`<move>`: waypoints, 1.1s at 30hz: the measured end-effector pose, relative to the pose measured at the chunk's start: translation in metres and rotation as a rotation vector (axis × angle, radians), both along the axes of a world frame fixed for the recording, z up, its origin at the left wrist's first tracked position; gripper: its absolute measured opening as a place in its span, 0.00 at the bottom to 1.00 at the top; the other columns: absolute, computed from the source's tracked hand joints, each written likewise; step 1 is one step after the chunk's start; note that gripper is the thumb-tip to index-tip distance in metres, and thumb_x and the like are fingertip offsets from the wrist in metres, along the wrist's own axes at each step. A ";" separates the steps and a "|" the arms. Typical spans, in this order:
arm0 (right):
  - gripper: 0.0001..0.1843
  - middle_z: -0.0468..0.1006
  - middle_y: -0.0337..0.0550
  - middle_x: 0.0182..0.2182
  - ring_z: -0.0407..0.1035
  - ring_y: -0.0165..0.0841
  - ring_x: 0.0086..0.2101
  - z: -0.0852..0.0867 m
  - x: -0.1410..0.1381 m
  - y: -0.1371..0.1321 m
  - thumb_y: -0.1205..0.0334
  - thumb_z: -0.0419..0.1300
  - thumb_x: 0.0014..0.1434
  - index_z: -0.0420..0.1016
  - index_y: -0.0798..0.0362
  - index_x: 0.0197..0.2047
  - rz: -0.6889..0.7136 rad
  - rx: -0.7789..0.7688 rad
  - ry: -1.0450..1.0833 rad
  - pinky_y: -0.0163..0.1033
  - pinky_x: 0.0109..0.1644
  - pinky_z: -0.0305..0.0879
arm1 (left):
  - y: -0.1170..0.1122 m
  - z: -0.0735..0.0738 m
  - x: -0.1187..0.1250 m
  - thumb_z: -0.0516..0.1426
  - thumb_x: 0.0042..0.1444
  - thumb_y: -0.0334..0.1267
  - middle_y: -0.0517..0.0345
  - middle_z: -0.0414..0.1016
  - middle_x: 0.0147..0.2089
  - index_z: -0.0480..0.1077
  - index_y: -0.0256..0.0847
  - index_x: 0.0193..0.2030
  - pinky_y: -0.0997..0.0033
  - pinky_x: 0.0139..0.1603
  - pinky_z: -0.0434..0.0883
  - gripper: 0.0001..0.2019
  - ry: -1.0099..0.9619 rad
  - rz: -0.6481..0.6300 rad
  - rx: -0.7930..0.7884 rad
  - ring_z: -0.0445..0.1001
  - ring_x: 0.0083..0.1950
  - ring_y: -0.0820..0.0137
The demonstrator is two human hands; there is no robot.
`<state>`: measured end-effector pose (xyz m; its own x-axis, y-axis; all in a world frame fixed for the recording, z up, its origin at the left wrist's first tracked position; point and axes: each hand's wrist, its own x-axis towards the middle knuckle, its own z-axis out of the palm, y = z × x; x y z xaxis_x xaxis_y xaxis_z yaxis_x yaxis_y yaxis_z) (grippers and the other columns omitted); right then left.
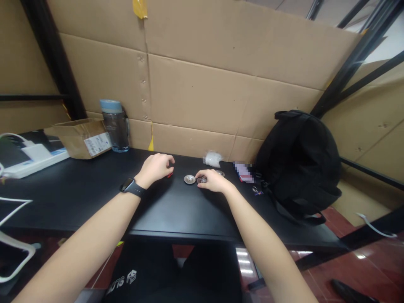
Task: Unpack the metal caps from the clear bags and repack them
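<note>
My left hand rests on the black table, fingers curled over a small red object that barely shows at the fingertips. A black watch sits on that wrist. My right hand lies just to the right, fingers pinched on a small round metal piece. A silver metal disc lies on the table between the two hands. Another metal piece peeks out behind my right hand.
A black backpack sits at the table's right end. A small clear plastic bag, a blue-lidded water bottle, a cardboard box and a white device stand along the back. Cardboard sheets wall the rear.
</note>
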<state>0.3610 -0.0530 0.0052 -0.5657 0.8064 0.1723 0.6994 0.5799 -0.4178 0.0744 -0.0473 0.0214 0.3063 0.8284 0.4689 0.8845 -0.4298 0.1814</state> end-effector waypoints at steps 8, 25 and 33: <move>0.19 0.84 0.42 0.42 0.78 0.39 0.42 0.006 0.005 -0.003 0.62 0.73 0.49 0.82 0.46 0.46 -0.018 0.032 -0.072 0.38 0.46 0.68 | -0.013 -0.015 0.039 0.59 0.61 0.45 0.50 0.81 0.45 0.79 0.46 0.50 0.65 0.50 0.69 0.14 0.056 -0.407 -0.073 0.77 0.47 0.60; 0.18 0.83 0.48 0.39 0.77 0.38 0.38 0.022 0.080 0.026 0.53 0.70 0.51 0.78 0.53 0.42 -0.324 0.227 0.448 0.43 0.46 0.73 | -0.013 -0.027 0.051 0.55 0.65 0.42 0.51 0.84 0.41 0.79 0.45 0.48 0.65 0.46 0.72 0.12 -0.081 -0.317 -0.100 0.81 0.42 0.61; 0.16 0.83 0.43 0.30 0.78 0.37 0.33 0.002 0.095 0.037 0.54 0.73 0.46 0.76 0.53 0.33 -0.291 -0.025 0.270 0.38 0.38 0.71 | -0.015 -0.023 0.048 0.53 0.64 0.37 0.56 0.84 0.45 0.72 0.46 0.57 0.69 0.48 0.73 0.16 -0.187 -0.379 -0.238 0.82 0.45 0.64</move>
<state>0.4565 -0.0160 0.0073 -0.2500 0.9320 0.2624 0.6958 0.3614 -0.6207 0.1225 -0.0624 -0.0014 0.5360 0.7655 0.3559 0.6162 -0.6429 0.4549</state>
